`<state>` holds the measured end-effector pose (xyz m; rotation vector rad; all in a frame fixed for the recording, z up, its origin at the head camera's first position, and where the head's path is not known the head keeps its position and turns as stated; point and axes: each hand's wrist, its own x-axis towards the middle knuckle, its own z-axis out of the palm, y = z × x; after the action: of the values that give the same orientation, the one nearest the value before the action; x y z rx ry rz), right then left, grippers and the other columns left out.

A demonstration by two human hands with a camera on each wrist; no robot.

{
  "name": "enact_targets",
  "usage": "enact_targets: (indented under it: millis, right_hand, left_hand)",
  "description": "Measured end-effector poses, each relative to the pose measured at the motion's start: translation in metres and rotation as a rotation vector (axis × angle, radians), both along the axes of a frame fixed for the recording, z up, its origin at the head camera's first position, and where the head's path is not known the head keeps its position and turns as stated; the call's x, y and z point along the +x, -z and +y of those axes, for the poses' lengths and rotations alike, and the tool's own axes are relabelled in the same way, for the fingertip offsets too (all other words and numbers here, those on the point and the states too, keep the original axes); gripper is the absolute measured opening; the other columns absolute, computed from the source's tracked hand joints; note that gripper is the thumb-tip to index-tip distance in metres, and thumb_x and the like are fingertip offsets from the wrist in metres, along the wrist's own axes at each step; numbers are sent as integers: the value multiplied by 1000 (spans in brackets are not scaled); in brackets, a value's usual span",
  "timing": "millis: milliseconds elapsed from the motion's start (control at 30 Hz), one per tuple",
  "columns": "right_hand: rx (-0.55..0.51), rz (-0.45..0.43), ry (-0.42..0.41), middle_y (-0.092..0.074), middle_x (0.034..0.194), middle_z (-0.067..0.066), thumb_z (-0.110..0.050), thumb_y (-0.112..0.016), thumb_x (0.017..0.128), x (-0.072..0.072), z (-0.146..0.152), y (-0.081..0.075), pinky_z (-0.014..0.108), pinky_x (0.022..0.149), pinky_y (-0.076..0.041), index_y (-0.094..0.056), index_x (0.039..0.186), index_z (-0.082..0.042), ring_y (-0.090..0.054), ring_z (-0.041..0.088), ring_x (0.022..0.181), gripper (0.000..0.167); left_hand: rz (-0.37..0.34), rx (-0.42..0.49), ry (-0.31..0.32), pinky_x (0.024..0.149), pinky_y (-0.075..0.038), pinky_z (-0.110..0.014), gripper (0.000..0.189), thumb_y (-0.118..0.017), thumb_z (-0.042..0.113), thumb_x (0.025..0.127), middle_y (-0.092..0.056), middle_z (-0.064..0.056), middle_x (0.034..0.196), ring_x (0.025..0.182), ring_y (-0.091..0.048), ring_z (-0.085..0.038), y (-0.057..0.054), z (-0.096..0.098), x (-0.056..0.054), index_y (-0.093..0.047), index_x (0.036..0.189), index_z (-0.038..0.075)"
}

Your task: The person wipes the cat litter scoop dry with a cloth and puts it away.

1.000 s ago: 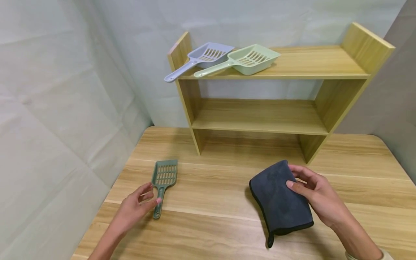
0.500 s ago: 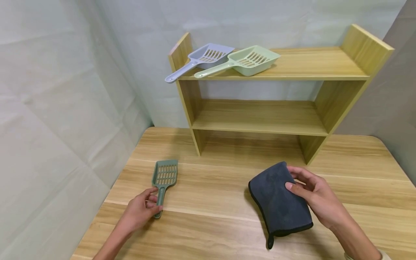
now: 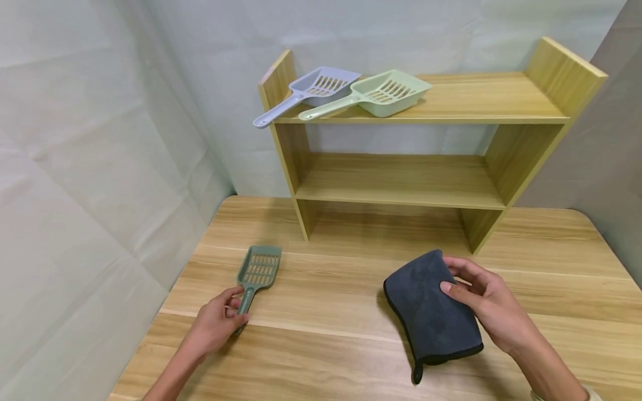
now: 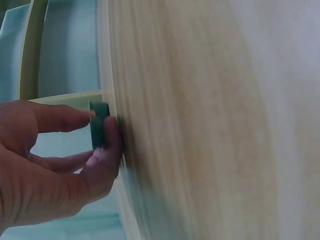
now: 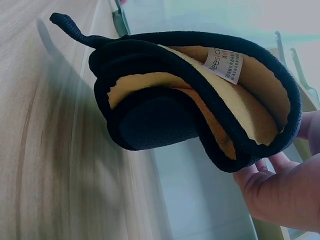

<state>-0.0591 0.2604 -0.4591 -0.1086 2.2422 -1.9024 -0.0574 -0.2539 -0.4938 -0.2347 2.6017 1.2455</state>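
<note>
On the left of the table lies a dark green slotted litter scoop (image 3: 253,284), its blade pointing away. My left hand (image 3: 215,324) pinches the scoop's handle between thumb and fingers; part of the handle is hidden behind them. In the left wrist view a dark green bit of the scoop (image 4: 98,127) shows between the fingers. My right hand (image 3: 494,303) holds a folded dark grey cloth (image 3: 431,312) by its right edge, thumb on top. The right wrist view shows the cloth's black border, yellow-orange inner side and white label (image 5: 225,65). A black loop hangs from its near corner.
A wooden shelf unit (image 3: 401,178) stands at the back of the wooden table (image 3: 321,345). On its top board lie a lavender scoop (image 3: 301,92) and a pale green scoop (image 3: 358,94), handles sticking out past the front edge. A pale sheet (image 3: 100,167) hangs at the left.
My left hand has moved right onto the green scoop's handle and gripped it. The scoop has turned slightly, its blade swinging right. My right hand and the cloth have hardly moved.
</note>
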Motion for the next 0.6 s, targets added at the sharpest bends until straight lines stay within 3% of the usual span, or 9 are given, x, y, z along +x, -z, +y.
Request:
enact_targets:
  millis: [167, 333, 600]
  right_hand:
    - [-37, 7, -13, -65, 133, -14, -8, -62, 109, 0, 0, 1, 24, 87, -60, -55, 153, -12, -69, 8, 112, 45]
    - [-100, 6, -45, -68, 131, -9, -6, -60, 109, 1, 0, 1, 29, 82, -62, -57, 150, -16, -72, 12, 106, 43]
    - [-136, -38, -116, -67, 133, -7, -11, -57, 111, 2, -1, -5, 35, 82, -65, -52, 155, -15, -76, 17, 102, 44]
  left_hand:
    - [21, 32, 31, 66, -58, -26, 61, -63, -14, 92, -62, -24, 122, 84, -63, -17, -2, 1, 2, -51, 151, -9]
    - [87, -44, 122, 63, -46, -23, 54, -63, -9, 93, -65, -20, 118, 78, -54, -14, -5, 7, -1, -57, 146, -6]
    - [172, -105, 178, 63, -46, -23, 42, -68, -3, 96, -68, -12, 106, 79, -54, -15, -14, 29, -9, -66, 138, -1]
